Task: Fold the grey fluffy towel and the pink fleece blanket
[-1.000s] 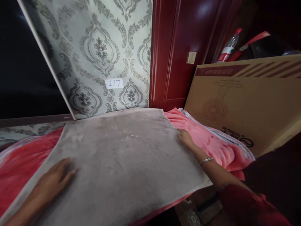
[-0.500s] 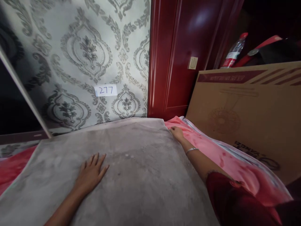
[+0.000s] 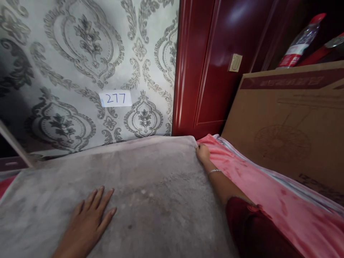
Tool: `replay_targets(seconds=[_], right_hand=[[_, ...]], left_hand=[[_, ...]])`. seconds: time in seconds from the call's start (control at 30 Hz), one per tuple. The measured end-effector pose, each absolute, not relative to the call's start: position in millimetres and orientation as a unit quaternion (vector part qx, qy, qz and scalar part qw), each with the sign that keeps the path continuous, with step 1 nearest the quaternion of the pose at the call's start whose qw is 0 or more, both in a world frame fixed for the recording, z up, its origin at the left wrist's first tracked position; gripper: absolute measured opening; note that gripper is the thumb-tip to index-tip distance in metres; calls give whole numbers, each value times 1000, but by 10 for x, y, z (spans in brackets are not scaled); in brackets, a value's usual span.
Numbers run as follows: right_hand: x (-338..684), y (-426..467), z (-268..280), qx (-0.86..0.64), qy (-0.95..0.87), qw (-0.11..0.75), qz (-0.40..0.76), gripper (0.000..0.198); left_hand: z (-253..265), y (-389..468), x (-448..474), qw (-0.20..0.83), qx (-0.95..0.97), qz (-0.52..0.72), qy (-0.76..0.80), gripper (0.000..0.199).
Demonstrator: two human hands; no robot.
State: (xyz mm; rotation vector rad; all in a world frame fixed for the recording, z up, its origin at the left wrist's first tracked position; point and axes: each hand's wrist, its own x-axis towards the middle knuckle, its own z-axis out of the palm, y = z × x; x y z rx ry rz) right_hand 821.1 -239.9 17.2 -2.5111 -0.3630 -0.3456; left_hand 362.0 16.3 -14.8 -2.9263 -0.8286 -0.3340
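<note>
A grey plush blanket [image 3: 158,168] lies spread out in front of me, its far edge running along the wall. My left hand [image 3: 88,218] rests flat on it at the lower left, fingers spread. At the far right corner, my right hand [image 3: 203,153] has its fingers closed on the blanket's edge; a silver bracelet [image 3: 215,171] circles that wrist. Beneath and beside the grey blanket, on the right, is a pink patterned blanket [image 3: 249,182].
A large cardboard box [image 3: 279,107] stands at the right, with a red-capped plastic bottle [image 3: 301,44] behind its top edge. A dark red door panel [image 3: 204,71] and patterned wallpaper [image 3: 145,75] rise at the back. A paper marked 277 [image 3: 116,98] is on the wall.
The view has moved closer to the wall and box. My right hand has pulled in against the grey blanket's corner; the left lies lower in view, still flat.
</note>
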Motion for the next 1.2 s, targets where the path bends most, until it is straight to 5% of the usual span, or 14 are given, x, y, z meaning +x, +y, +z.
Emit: replay_targets(seconds=[0.33, 0.43, 0.57, 0.9, 1.2], right_hand=[[7917, -2336, 209, -941, -153, 266, -142, 48], [7519, -2297, 198, -897, -353, 210, -161, 64], [7117, -2271, 50, -847, -520, 107, -16, 64], [7072, -2303, 67, -902, -424, 74, 29, 63], [6941, -3686, -132, -962, -263, 76, -3, 58]], left_hand=[[-121, 152, 3622, 27, -955, -97, -279, 76], [-108, 139, 3616, 12, -961, -93, -259, 69], [-45, 91, 3616, -1, -967, -65, -246, 67], [187, -55, 3627, 17, -940, -15, -340, 75], [335, 439, 3157, -18, -907, -22, -421, 75]])
